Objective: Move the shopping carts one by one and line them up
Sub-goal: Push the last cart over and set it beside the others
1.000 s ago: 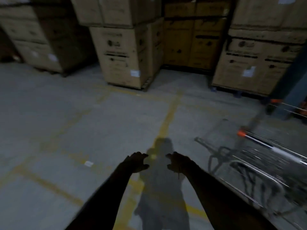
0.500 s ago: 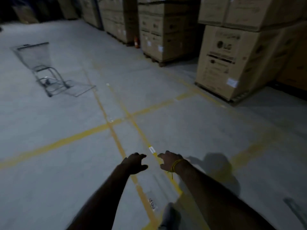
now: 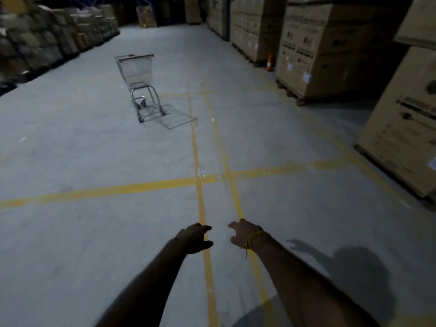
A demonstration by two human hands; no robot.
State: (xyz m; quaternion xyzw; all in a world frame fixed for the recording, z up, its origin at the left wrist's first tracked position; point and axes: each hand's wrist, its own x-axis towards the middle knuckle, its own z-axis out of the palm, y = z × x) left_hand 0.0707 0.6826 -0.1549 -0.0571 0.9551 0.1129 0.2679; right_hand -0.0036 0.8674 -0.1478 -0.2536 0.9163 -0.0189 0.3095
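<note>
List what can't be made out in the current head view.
- Shopping cart: far off and small; wheel state and its handle detail unreadable.
- Carton labels at right: dim, blurred, cut by the frame edge.
- Left shelving: dark, contents unclear.
- Left hand and right hand: palms face away; they hold nothing.
- Other carts: none in frame.

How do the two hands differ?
The right hand has a yellow thread tied at its wrist; the left hand has a bare wrist. The left hand hangs over a yellow floor line; the right hand hangs beside one. Both are stretched forward, fingers loosely curled, holding nothing, far from the cart.
</note>
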